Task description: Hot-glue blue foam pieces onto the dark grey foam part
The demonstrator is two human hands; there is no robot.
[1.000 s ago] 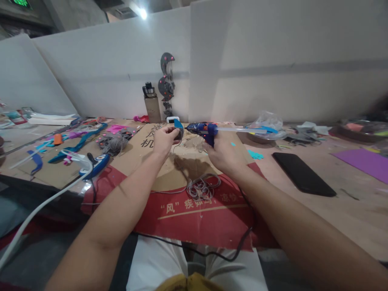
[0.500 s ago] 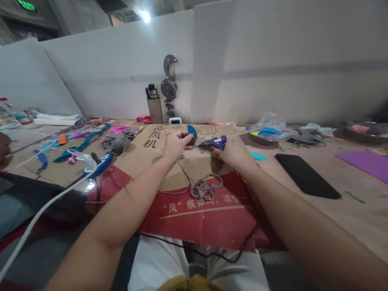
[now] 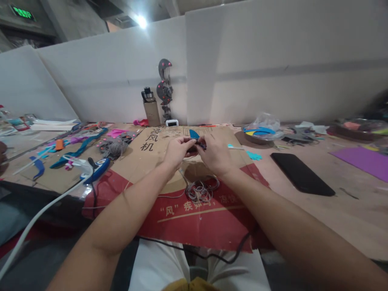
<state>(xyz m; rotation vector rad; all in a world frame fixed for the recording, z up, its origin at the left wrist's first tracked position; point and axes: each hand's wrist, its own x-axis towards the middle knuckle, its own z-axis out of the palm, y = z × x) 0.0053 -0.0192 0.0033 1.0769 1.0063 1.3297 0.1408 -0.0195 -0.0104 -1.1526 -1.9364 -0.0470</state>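
Observation:
My left hand (image 3: 177, 151) and my right hand (image 3: 214, 155) meet over the brown and red cardboard sheet (image 3: 188, 214). Both pinch a small craft piece (image 3: 194, 134) between their fingertips; it has a blue pointed tip and a dark lower part. The fingers of both hands are closed on it. A thin grey string runs down from the piece to a loose coil (image 3: 201, 189) on the cardboard in front of me. A pale stick (image 3: 235, 148) lies just right of my right hand. The blue glue gun is out of sight.
A black phone (image 3: 300, 173) lies on the table to the right, with a purple sheet (image 3: 363, 159) beyond it. A bowl with a plastic bag (image 3: 263, 130) sits back right. A bottle (image 3: 150, 108) and a grey hanging ornament (image 3: 163, 87) stand by the wall. Coloured scraps and a blue-white tool (image 3: 98, 167) lie left.
My right hand held the blue glue gun by the piece; now the gun is gone from it and that hand has joined my left hand on the piece.

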